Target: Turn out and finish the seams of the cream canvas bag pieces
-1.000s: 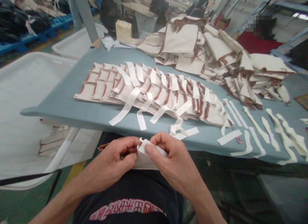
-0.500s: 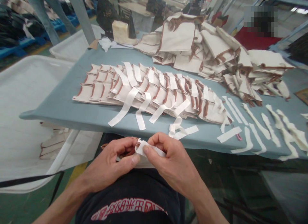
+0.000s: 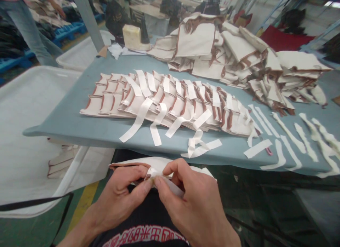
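A cream fabric piece with brown edging (image 3: 164, 162) lies across my lap, in front of the table edge. My left hand (image 3: 127, 190) pinches its brown-trimmed edge between thumb and fingers. Closed at the same spot, my right hand (image 3: 186, 190) presses a white strip (image 3: 152, 171) against that edge. The fingertips of both hands almost meet there and hide part of the strip and trim. On the table ahead lie overlapping rows of cream pieces with brown edges (image 3: 106, 102), with several white strips (image 3: 136, 119) laid over them.
A heap of cream fabric pieces (image 3: 196, 40) covers the back of the blue-grey table (image 3: 66, 119). More strips (image 3: 289, 151) and a small pink-handled tool (image 3: 269, 151) lie at right. White bins (image 3: 32, 98) stand left, and a person in jeans (image 3: 29, 27) is beyond them.
My right fingers have brought the strip down onto the trimmed edge. More of the cream fabric piece shows behind my hands. The person at the back left has moved left.
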The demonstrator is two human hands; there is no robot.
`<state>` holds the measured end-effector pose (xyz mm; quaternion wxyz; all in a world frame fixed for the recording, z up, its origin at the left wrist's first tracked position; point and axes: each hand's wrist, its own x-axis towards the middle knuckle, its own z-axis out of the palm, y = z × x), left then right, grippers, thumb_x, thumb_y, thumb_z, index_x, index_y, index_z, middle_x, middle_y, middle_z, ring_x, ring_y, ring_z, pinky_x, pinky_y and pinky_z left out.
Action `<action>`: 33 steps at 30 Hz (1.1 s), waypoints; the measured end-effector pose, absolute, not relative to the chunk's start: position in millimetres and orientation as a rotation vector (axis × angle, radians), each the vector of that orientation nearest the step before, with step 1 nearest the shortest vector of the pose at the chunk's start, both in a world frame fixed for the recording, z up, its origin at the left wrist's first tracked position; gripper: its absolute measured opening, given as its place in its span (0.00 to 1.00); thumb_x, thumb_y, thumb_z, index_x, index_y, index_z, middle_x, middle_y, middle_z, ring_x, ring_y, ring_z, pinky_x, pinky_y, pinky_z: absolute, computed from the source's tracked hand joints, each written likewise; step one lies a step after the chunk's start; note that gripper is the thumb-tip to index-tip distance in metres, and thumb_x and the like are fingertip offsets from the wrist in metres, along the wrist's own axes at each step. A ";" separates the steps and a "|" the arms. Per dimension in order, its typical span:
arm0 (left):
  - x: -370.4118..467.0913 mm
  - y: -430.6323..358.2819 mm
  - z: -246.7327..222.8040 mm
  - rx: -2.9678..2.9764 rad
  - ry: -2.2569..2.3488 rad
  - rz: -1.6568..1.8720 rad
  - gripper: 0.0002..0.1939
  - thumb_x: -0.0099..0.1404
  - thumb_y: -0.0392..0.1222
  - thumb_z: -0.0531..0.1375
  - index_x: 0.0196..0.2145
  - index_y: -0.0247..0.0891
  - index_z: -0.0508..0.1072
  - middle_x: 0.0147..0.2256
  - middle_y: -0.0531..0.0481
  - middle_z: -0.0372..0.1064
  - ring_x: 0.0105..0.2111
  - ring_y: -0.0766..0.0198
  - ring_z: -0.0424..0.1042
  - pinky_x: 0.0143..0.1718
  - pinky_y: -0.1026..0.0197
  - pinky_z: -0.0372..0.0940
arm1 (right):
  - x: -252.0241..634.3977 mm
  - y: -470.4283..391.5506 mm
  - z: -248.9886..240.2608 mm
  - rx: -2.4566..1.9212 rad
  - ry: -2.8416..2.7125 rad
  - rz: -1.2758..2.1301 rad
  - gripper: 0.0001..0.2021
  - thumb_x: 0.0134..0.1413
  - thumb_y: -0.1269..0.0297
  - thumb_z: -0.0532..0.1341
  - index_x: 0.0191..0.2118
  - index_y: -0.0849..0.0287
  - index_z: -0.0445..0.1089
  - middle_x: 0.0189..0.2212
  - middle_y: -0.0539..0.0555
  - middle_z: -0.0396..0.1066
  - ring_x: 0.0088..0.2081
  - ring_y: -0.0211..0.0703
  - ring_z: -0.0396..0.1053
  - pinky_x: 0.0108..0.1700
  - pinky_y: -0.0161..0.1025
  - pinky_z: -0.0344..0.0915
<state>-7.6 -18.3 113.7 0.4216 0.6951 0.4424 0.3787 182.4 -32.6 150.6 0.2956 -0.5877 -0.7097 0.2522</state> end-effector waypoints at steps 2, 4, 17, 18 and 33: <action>-10.2 -21.4 111.2 1.774 1.121 0.978 0.15 0.73 0.35 0.59 0.27 0.41 0.75 0.26 0.55 0.77 0.27 0.63 0.76 0.33 0.65 0.69 | 182.2 -36.2 148.4 -1.524 -1.915 0.451 0.06 0.62 0.62 0.68 0.33 0.54 0.72 0.18 0.45 0.68 0.19 0.38 0.65 0.27 0.39 0.50; -12.0 -23.8 109.7 1.804 1.108 1.013 0.13 0.73 0.35 0.60 0.29 0.43 0.77 0.28 0.55 0.80 0.29 0.62 0.78 0.35 0.64 0.72 | 183.0 -36.7 147.9 -1.476 -1.924 0.360 0.08 0.60 0.63 0.69 0.32 0.53 0.71 0.22 0.47 0.71 0.23 0.41 0.69 0.29 0.40 0.54; -12.9 -27.5 105.4 1.925 1.115 0.950 0.14 0.75 0.35 0.60 0.30 0.44 0.75 0.25 0.56 0.78 0.27 0.62 0.79 0.35 0.65 0.73 | 180.5 -31.3 137.5 -1.517 -1.695 0.920 0.07 0.62 0.64 0.64 0.32 0.54 0.68 0.28 0.47 0.71 0.30 0.41 0.67 0.35 0.39 0.60; -13.9 -28.1 104.4 1.934 1.114 0.935 0.13 0.75 0.35 0.60 0.31 0.44 0.76 0.26 0.56 0.78 0.28 0.62 0.79 0.36 0.65 0.73 | 181.3 -30.8 137.3 -1.531 -1.663 1.007 0.07 0.61 0.63 0.64 0.32 0.54 0.68 0.29 0.47 0.71 0.31 0.41 0.67 0.35 0.39 0.60; 0.3 -26.5 113.9 2.010 1.125 1.099 0.13 0.67 0.28 0.57 0.28 0.42 0.74 0.23 0.54 0.77 0.23 0.65 0.78 0.31 0.68 0.72 | 181.2 -18.4 132.9 -1.397 -1.334 1.674 0.10 0.58 0.59 0.67 0.32 0.55 0.66 0.24 0.44 0.65 0.28 0.37 0.60 0.30 0.34 0.58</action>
